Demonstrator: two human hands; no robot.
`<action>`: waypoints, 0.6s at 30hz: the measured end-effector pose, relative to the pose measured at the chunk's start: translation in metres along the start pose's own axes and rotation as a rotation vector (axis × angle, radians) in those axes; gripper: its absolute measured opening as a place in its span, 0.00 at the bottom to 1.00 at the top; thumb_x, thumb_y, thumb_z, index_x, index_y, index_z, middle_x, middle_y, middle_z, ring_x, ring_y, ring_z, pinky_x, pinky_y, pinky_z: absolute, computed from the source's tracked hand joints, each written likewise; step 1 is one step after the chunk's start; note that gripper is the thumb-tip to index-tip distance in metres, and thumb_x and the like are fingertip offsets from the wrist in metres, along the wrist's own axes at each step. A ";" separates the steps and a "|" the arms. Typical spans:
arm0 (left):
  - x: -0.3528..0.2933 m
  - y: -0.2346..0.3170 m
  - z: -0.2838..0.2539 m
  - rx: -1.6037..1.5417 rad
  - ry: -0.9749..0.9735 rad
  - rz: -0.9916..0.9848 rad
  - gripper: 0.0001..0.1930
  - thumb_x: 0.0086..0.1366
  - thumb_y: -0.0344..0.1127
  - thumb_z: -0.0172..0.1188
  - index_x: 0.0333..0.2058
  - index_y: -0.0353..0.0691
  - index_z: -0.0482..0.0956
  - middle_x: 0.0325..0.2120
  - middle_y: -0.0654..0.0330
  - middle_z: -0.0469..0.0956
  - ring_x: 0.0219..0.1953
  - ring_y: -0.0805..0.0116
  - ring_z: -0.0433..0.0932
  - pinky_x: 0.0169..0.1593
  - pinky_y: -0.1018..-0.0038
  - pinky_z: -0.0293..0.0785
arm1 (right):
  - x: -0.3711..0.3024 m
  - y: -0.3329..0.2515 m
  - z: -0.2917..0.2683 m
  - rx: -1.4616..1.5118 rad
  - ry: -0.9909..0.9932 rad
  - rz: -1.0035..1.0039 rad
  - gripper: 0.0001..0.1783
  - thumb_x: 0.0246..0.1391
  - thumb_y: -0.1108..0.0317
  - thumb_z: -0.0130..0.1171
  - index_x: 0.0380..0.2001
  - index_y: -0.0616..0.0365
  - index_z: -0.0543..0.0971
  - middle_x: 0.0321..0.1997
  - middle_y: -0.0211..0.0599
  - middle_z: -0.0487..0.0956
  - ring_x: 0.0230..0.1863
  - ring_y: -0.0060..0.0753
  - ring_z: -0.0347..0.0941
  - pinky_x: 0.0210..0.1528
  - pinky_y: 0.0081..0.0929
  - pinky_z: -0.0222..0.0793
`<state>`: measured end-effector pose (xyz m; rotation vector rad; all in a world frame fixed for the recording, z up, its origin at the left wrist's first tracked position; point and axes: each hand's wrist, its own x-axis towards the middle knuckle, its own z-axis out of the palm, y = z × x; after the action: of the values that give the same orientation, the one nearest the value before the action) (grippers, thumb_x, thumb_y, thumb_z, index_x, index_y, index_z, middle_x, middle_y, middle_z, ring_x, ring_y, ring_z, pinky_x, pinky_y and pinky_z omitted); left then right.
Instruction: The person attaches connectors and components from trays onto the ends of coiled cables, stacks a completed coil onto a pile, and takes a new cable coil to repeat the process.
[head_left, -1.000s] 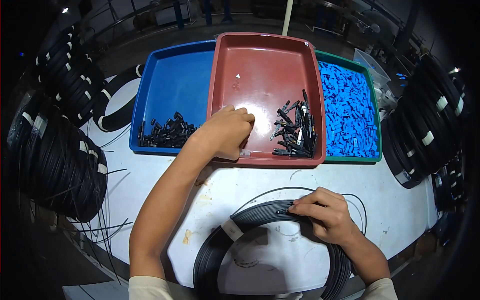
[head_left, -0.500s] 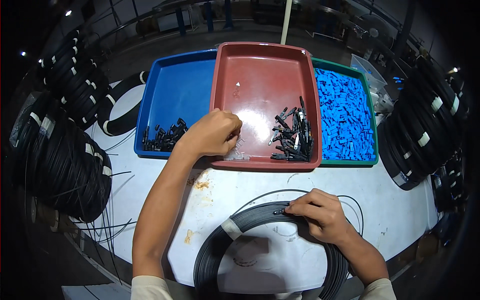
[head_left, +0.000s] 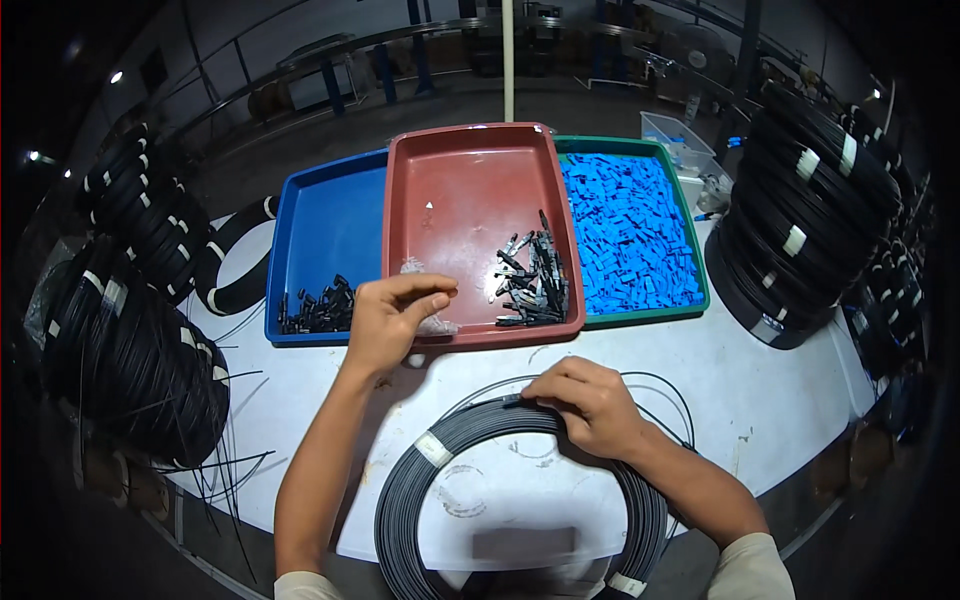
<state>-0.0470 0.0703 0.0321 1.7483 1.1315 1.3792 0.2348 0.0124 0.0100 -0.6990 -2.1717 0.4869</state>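
A coil of black cable [head_left: 402, 490], bound with white tape [head_left: 432, 449], lies on the white table in front of me. My right hand [head_left: 592, 405] is closed at its far side, pinching a cable end with a small dark connector [head_left: 513, 401] at its tip. My left hand [head_left: 398, 318] is over the near left corner of the red tray [head_left: 480, 338], thumb and forefinger pressed together. Anything between those fingertips is too small to make out. Small clear pieces [head_left: 438, 326] lie in that corner, partly behind the hand. Black connectors [head_left: 535, 280] are heaped at the tray's right side.
Left of the red tray, a blue tray [head_left: 325, 215] holds small black parts [head_left: 322, 308]. A green tray [head_left: 703, 285] at the right is filled with blue clips [head_left: 635, 235]. Stacked black cable coils stand at the left [head_left: 140, 360] and right [head_left: 800, 215], loose ends sticking out at left.
My left hand has risen from the red tray's near left corner and turned, its pinched fingers now showing. My right hand stays on the cable end. The whole view has shifted.
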 end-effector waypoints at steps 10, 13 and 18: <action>-0.053 0.028 0.047 -0.536 -0.009 -0.233 0.10 0.66 0.22 0.63 0.46 0.26 0.83 0.41 0.49 0.85 0.45 0.64 0.86 0.42 0.75 0.85 | 0.003 -0.006 -0.005 0.092 0.214 0.035 0.12 0.51 0.83 0.62 0.40 0.63 0.83 0.36 0.45 0.81 0.35 0.43 0.80 0.38 0.32 0.77; -0.062 0.023 0.049 -0.507 -0.104 -0.228 0.10 0.65 0.20 0.63 0.45 0.26 0.83 0.41 0.49 0.85 0.44 0.65 0.86 0.44 0.74 0.86 | 0.002 -0.006 -0.003 0.091 0.228 0.001 0.12 0.51 0.83 0.62 0.41 0.63 0.83 0.36 0.45 0.81 0.35 0.42 0.81 0.37 0.32 0.77; -0.067 0.028 0.048 -0.408 -0.163 -0.133 0.10 0.63 0.16 0.62 0.43 0.24 0.81 0.39 0.43 0.85 0.40 0.60 0.87 0.45 0.69 0.87 | 0.004 -0.006 -0.005 0.078 0.194 0.004 0.13 0.50 0.84 0.63 0.40 0.64 0.83 0.36 0.46 0.81 0.34 0.42 0.81 0.37 0.31 0.78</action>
<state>0.0011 -0.0010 0.0156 1.4352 0.7958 1.2568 0.2344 0.0101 0.0185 -0.6784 -1.9606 0.4832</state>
